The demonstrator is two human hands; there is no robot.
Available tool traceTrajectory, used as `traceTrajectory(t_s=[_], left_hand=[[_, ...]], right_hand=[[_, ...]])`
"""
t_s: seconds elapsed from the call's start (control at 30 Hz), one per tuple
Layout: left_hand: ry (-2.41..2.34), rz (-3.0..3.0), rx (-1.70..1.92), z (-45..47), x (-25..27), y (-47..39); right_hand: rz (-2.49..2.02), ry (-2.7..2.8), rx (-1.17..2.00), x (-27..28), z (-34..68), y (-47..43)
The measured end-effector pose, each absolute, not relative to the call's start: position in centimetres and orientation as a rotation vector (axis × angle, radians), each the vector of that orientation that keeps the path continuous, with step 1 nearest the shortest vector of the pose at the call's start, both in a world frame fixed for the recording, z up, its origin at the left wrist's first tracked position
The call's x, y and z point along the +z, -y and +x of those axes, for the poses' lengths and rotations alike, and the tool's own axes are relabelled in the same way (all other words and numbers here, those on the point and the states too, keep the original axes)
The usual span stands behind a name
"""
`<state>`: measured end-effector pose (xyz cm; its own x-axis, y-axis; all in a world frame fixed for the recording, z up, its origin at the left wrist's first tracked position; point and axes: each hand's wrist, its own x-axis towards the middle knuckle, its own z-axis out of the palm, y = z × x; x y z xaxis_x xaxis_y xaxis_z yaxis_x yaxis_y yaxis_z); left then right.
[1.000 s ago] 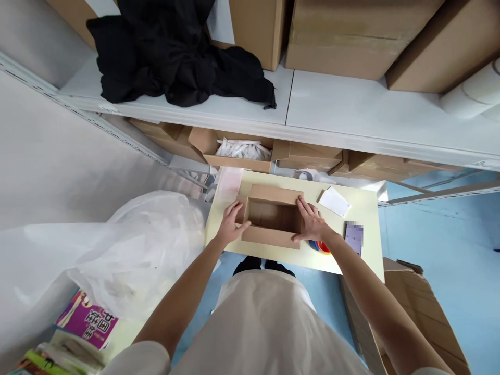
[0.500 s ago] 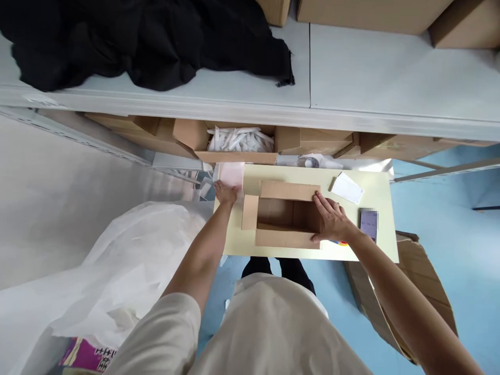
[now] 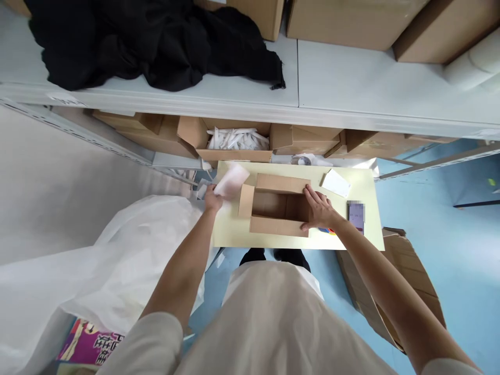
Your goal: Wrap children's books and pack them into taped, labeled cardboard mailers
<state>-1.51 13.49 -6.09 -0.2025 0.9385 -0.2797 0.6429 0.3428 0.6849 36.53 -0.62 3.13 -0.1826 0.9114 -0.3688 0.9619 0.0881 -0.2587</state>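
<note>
My left hand (image 3: 213, 199) is closed on the lower left corner of a pale pink sheet (image 3: 232, 180), which is tilted up off the table's left end. Whether it is paper or a thin packet I cannot tell. Beside it an open cardboard box (image 3: 279, 226) stands on the pale yellow table (image 3: 234, 238), with flaps folded outward and a bare brown inside. My right hand (image 3: 320, 207) rests with spread fingers over the box's right end, thumb on the near side and fingertips by the far flap. The flap under that hand is mostly hidden.
A white card-like item (image 3: 336, 183) and a phone (image 3: 356, 215) lie right of the box. A small blue, red and yellow object (image 3: 326, 230) shows under my right wrist. Behind are a tape roll (image 3: 303, 161) and a carton of white pieces (image 3: 234, 155). A grey shelf (image 3: 351, 78) overhangs the back.
My left hand has lifted the pink sheet from flat on the table and drawn it slightly toward me and left. My right hand stays on the box. The camera view has shifted a little.
</note>
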Motion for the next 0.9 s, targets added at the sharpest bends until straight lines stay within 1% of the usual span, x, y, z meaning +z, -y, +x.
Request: traceTrajectory(t_s=[0.1,0.23,0.3,0.37,0.47,0.57,0.77,0.9], left_hand=[[-1.902,1.463,0.733,-4.2,-1.7,-12.9],[-1.791,1.617,0.969,-5.8,5.6,-12.6],[-1.636,1.760,0.920,-4.5,8.6,-12.4],[-1.444,1.895,0.748,-1.6,10.3,-12.0],[-1.242,2.041,0.535,3.8,10.1,-10.9],[-1.201,2.158,0.366,7.6,7.9,-9.6],[-1.110,2.183,0.118,9.1,2.8,-8.6],[-1.116,2.189,0.094,9.6,2.0,-8.5]], right_hand=[[1.933,-2.263,-0.696,2.9,36.0,0.7],[1.919,-2.308,-0.728,2.9,34.8,0.7],[1.922,-2.317,-0.749,3.1,34.2,0.6],[1.929,-2.314,-0.772,3.4,33.7,0.5],[1.941,-2.321,-0.793,3.6,33.5,0.6],[1.991,-2.349,-0.802,3.4,33.7,0.9],[2.059,-2.365,-0.830,2.7,33.7,1.3],[2.053,-2.353,-0.833,2.8,33.6,1.2]])
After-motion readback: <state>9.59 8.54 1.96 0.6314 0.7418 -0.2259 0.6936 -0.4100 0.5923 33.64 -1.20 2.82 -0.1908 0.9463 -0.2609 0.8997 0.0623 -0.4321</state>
